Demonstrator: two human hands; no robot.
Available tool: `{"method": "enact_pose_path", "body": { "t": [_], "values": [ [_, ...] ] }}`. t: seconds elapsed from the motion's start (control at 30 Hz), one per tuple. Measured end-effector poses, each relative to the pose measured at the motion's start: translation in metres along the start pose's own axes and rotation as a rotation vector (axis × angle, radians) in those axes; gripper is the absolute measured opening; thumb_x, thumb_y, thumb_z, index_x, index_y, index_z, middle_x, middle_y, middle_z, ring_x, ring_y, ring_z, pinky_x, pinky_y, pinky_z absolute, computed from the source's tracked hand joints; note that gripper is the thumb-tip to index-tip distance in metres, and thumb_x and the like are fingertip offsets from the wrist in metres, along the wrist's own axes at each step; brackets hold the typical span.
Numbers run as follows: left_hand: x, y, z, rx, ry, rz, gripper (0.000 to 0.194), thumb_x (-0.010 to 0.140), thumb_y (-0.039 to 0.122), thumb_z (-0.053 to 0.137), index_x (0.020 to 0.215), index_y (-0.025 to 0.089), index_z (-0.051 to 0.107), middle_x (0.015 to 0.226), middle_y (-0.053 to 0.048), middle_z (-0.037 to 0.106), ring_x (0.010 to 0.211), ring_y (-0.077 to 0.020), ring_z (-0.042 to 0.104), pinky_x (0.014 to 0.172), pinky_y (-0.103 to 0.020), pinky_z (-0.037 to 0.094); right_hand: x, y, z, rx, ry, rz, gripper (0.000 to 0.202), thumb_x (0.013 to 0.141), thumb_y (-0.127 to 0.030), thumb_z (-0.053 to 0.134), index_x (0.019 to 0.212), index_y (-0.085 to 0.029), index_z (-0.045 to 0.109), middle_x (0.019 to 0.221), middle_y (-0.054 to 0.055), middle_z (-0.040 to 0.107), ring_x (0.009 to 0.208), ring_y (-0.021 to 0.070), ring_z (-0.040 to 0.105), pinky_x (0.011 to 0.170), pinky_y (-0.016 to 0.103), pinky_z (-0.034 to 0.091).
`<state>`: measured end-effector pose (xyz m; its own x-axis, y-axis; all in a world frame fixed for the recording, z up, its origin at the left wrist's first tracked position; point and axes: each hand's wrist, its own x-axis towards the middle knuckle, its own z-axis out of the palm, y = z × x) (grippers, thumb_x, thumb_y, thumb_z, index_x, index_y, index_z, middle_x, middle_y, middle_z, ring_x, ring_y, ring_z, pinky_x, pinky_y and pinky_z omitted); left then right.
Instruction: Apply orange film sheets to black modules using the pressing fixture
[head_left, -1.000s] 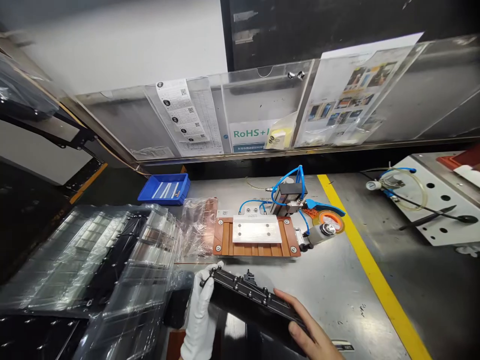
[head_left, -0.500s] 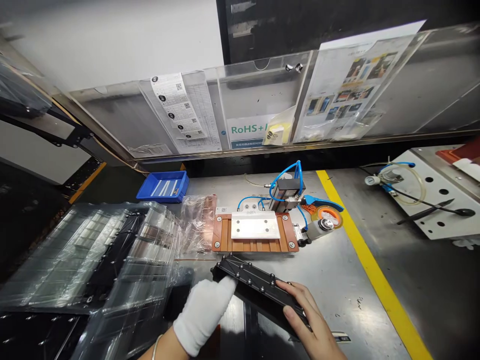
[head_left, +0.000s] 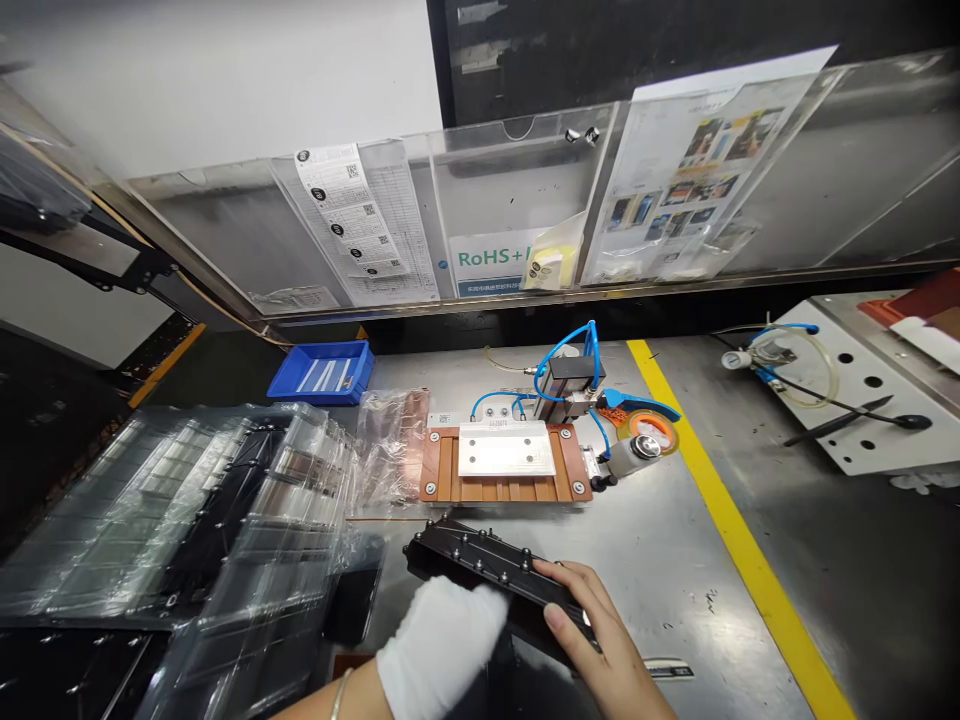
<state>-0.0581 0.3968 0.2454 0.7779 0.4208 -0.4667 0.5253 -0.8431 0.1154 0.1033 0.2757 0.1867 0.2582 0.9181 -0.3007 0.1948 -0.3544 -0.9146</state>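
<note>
A long black part with a row of silver studs along its upper face [head_left: 480,556] is held tilted above the bench, its left end raised. My right hand [head_left: 600,640] grips its right end, thumb on the near side and fingers over the far edge. My left hand [head_left: 446,640], in a white glove, is closed against the near side around the middle. Its fingertips are hidden, and whether it holds anything is not visible. Behind the part stands a brown fixture [head_left: 442,485] with a silver block [head_left: 506,450] on top.
Clear plastic trays [head_left: 247,560] with black parts are stacked at left. A blue bin [head_left: 321,372] with white strips lies behind them. A pneumatic cylinder with blue hoses [head_left: 568,385], a bottle [head_left: 634,458] and a tape roll [head_left: 664,432] stand by the fixture. A metal box [head_left: 847,400] is at right.
My left hand has slid rightward along the near side, away from the left end. The black part has shifted slightly left and down, still in my right hand.
</note>
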Motion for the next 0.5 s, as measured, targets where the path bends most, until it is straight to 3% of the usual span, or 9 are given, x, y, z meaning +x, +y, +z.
{"method": "enact_pose_path", "body": {
  "t": [0.1, 0.2, 0.3, 0.5],
  "values": [
    [-0.006, -0.027, -0.018, 0.055, -0.074, -0.146, 0.037, 0.087, 0.002, 0.049, 0.115, 0.017, 0.068, 0.088, -0.013, 0.076, 0.076, -0.0342, 0.074, 0.068, -0.049, 0.062, -0.002, -0.003, -0.008, 0.003, 0.006, 0.021, 0.045, 0.095, -0.060, 0.045, 0.128, -0.033, 0.061, 0.130, 0.007, 0.054, 0.126, 0.0266, 0.052, 0.108, 0.037, 0.045],
    [-0.012, -0.039, -0.023, 0.131, -0.032, -0.194, 0.036, 0.084, -0.004, 0.046, 0.102, 0.013, 0.072, 0.085, -0.015, 0.074, 0.079, -0.0342, 0.073, 0.072, -0.049, 0.060, -0.002, -0.003, -0.011, 0.020, 0.025, 0.015, 0.043, 0.095, -0.058, 0.047, 0.127, -0.033, 0.062, 0.129, 0.007, 0.057, 0.126, 0.0278, 0.053, 0.107, 0.038, 0.047],
    [-0.014, -0.036, -0.016, 0.144, 0.062, -0.143, 0.035, 0.082, -0.006, 0.046, 0.094, 0.010, 0.074, 0.095, -0.017, 0.074, 0.091, -0.0339, 0.070, 0.079, -0.048, 0.059, -0.001, -0.004, -0.009, 0.049, 0.052, 0.016, 0.041, 0.096, -0.058, 0.048, 0.124, -0.033, 0.064, 0.127, 0.006, 0.059, 0.125, 0.0276, 0.054, 0.106, 0.037, 0.048],
    [0.002, -0.016, 0.016, -0.168, 0.201, -0.014, 0.028, 0.088, 0.007, 0.056, 0.112, 0.014, 0.070, 0.108, -0.015, 0.073, 0.100, -0.0303, 0.069, 0.090, -0.045, 0.058, 0.000, -0.012, 0.011, 0.080, 0.059, -0.020, 0.042, 0.094, -0.058, 0.050, 0.120, -0.029, 0.067, 0.121, 0.008, 0.060, 0.120, 0.0271, 0.057, 0.104, 0.036, 0.049]
  ]
}}
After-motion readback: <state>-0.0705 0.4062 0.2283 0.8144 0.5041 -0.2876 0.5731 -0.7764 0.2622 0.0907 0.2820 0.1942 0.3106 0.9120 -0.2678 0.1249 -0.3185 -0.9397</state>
